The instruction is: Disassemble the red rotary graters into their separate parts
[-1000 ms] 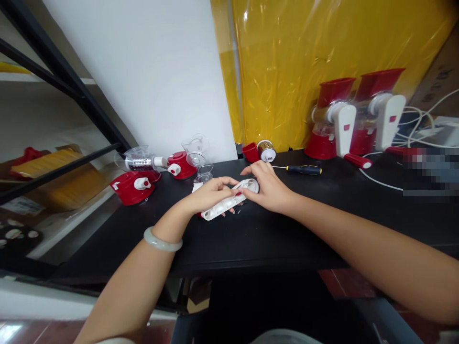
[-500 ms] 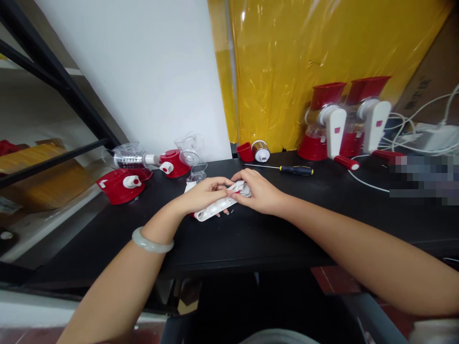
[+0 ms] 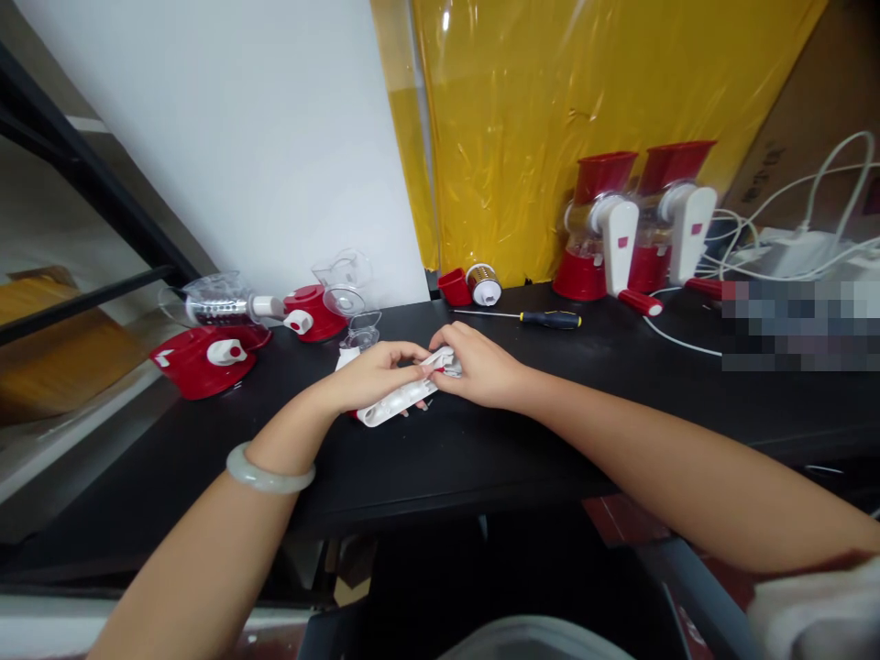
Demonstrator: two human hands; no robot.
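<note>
White hollow piece (image 3: 397,402) over black table (image 3: 481,467): left hand (image 3: 373,374) clasps its middle, right hand (image 3: 483,367) pinches the right end. Brace left, press squarely with right thumb; red bit (image 3: 440,370) seating unclear

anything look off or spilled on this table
Nothing visible looks spilled or plainly broken. Only the white cables look untidy, loosely tangled beside the two upright rotary graters. The white crank arm held by the left hand and right hand is partly covered, so I can't judge all of it.
</note>
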